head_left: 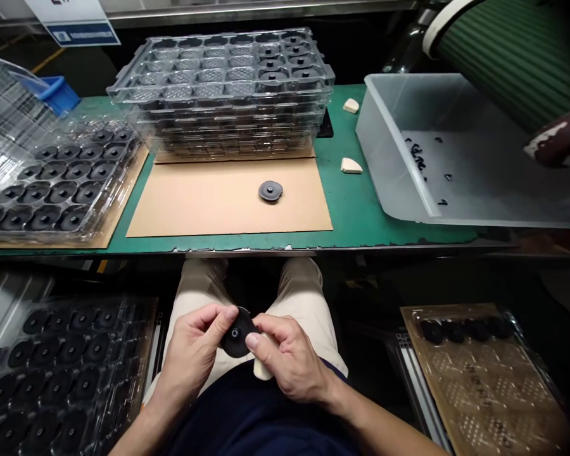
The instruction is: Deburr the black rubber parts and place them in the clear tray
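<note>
A black round disc (236, 335) with a small metal centre is held over my lap. My left hand (194, 348) pinches its upper left edge between thumb and fingers. On the opposite side, my right hand (287, 358) grips the disc's edge and also holds a cream-coloured block (262, 370), which sticks out below the thumb. Another black disc (270, 190) lies flat on the cardboard sheet (209, 196) on the green table.
Stacked clear trays (218, 95) stand at the cardboard's back. A tray of discs (52, 190) lies left. Two cream blocks (351, 166) sit near a translucent bin (399, 171) holding small black scraps. Lower trays (52, 373) flank my legs; a green lamp-like object (517, 57) overhangs the right.
</note>
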The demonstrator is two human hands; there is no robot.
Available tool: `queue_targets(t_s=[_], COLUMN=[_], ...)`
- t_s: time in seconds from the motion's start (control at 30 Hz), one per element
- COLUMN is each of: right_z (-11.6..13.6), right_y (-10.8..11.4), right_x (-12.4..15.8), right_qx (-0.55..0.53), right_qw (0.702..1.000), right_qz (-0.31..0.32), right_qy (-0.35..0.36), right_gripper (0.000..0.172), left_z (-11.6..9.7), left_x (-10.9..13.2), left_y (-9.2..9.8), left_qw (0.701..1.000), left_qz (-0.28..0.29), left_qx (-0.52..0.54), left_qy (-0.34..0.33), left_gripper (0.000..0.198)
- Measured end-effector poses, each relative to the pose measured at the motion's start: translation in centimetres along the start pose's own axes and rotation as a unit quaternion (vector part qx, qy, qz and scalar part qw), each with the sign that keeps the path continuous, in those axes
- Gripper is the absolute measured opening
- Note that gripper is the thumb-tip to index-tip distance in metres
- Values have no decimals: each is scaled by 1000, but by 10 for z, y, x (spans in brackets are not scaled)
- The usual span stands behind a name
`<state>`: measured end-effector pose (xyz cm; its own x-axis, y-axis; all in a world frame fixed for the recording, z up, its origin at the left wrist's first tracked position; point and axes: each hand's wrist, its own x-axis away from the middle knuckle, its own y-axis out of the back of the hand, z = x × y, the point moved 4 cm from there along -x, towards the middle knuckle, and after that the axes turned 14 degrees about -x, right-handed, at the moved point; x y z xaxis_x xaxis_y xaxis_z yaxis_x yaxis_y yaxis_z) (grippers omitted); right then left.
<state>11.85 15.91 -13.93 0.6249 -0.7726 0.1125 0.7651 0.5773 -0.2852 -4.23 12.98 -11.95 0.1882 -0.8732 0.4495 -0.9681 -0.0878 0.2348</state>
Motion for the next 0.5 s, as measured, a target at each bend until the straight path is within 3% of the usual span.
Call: queue_targets(t_s=[0.07, 0.2, 0.3, 0.4, 0.5], right_z=[-6, -18, -15, -1, 8], right_y=[6, 20, 30, 41, 52], right_x=[5, 12, 20, 31, 44], right_qx=[-85, -186, -177, -125, -59], right_qw=[996, 978, 979, 985, 986], right_qz=[-22, -87, -101, -117, -143], right_qy=[-14, -40, -27, 31, 67], right_gripper=[39, 45, 44, 43, 51], left_z=[-3, -9, -17, -19, -12], left_x=[0, 3, 4, 3, -5], left_y=[-10, -38, -53, -64, -78], left_qw=[999, 981, 977, 983, 987], left_qz=[22, 93, 116, 114, 91], left_qx=[38, 166, 171, 109, 51], left_qy=[11, 48, 57, 88, 124], left_gripper=[27, 50, 63, 76, 74])
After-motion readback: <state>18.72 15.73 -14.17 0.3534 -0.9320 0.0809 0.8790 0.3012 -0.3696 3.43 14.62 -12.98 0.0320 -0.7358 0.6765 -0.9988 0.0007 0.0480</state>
